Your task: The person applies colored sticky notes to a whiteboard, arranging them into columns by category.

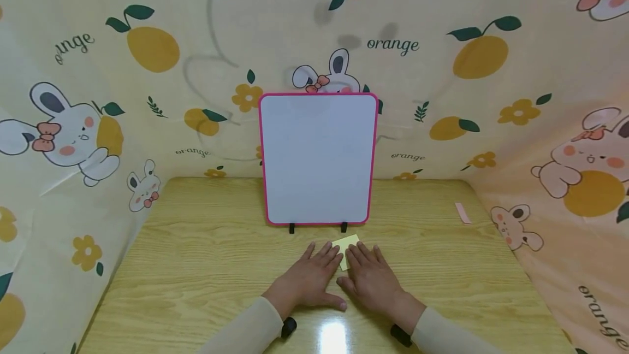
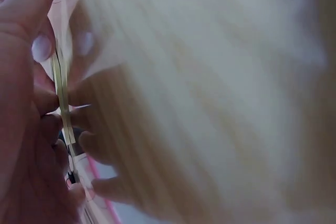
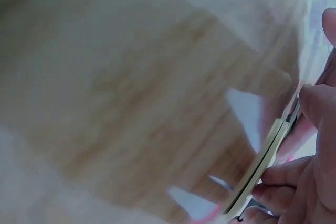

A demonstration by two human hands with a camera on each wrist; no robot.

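Observation:
A small yellow paper note (image 1: 346, 242) lies on the wooden table just in front of a whiteboard with a pink frame (image 1: 318, 157). My left hand (image 1: 310, 280) is laid palm down, its fingertips on the note's left side. From the other side, the fingers of my right hand (image 1: 374, 284) rest straight over the note's right part and hide some of it. Both thumbs stick out toward each other, apart. The wrist views catch the note (image 2: 63, 98) edge-on as a thin yellow strip beside the fingers, with the glossy tabletop reflecting it.
Black feet (image 1: 344, 227) hold the whiteboard upright at the back of the table (image 1: 206, 266). A pink paper strip (image 1: 462, 213) lies at the far right. Printed cloth (image 1: 295, 26) with rabbits and oranges hangs behind and along both sides.

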